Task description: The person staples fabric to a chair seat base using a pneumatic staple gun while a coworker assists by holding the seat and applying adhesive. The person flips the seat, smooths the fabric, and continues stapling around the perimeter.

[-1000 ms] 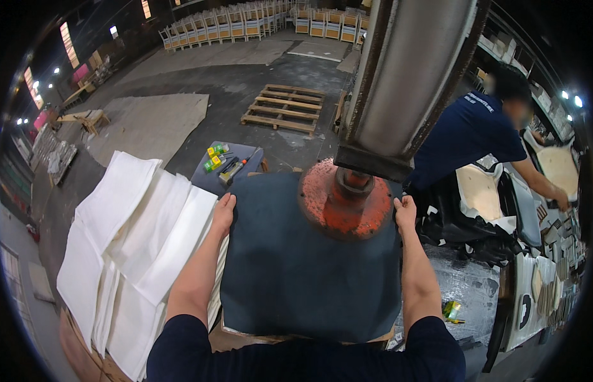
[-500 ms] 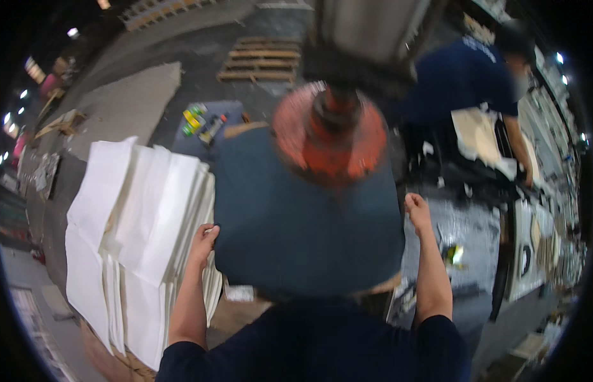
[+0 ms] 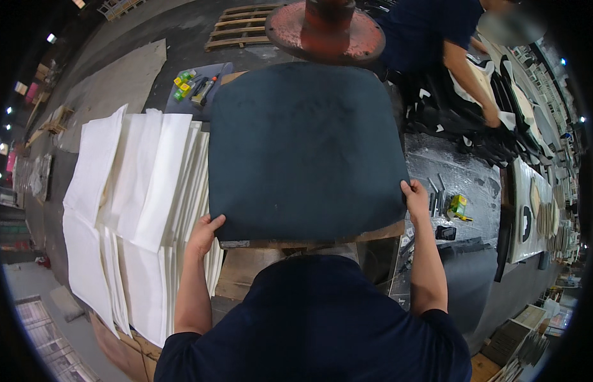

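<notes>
A dark blue-grey sheet [image 3: 303, 153] with rounded corners lies in front of me on a brown board [image 3: 382, 233], whose edge shows beneath. My left hand [image 3: 206, 234] is closed on the sheet's near left corner, thumb on top and the fingers partly hidden. On the right edge, my right hand [image 3: 416, 198] pinches the sheet between thumb and fingers. Just beyond the sheet's far edge stands a round red metal disc [image 3: 284, 32] on a thick post, part of a machine.
White folded sheets [image 3: 137, 184] stand stacked at my left. Behind them, a small table [image 3: 215, 71] holds yellow-green boxes and tools. A grey worktable [image 3: 430, 156] on the right bears tools and a yellow box [image 3: 459, 207]. A co-worker [image 3: 430, 38] handles dark pieces at the far right.
The view has shifted, so the red disc and sheet sit higher in it. The disc no longer covers the sheet's far part. My right hand has closed on the right edge; the left stays at its corner.
</notes>
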A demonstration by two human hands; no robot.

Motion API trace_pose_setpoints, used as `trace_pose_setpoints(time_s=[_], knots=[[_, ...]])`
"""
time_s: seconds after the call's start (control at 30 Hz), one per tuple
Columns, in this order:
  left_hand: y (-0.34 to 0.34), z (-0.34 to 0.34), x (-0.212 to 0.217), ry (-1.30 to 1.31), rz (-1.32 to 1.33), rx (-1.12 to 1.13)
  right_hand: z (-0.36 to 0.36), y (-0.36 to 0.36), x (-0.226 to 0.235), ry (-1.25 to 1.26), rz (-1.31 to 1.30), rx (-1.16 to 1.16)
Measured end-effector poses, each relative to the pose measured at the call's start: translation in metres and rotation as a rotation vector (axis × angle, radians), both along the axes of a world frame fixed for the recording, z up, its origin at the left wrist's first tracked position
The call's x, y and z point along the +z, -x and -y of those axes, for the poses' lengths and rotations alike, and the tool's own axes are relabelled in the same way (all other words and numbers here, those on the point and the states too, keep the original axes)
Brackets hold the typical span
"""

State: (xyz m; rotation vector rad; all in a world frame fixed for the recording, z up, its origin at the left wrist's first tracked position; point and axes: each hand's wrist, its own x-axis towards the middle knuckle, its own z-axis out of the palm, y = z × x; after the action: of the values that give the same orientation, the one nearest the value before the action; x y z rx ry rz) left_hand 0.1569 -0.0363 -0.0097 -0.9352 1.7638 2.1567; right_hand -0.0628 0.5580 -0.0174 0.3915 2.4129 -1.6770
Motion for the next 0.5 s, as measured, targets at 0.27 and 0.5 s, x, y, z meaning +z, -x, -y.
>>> trace_pose_setpoints(time_s=[0.27, 0.5], knots=[[0.015, -0.001, -0.001, -0.034, -0.124, 0.159, 0.013, -0.007, -0.011, 0.025, -0.014, -0.141], [0.02, 0.0, -0.003, 0.11, -0.091, 0.179, 0.024, -0.023, -0.007, 0.04, -0.021, -0.158]])
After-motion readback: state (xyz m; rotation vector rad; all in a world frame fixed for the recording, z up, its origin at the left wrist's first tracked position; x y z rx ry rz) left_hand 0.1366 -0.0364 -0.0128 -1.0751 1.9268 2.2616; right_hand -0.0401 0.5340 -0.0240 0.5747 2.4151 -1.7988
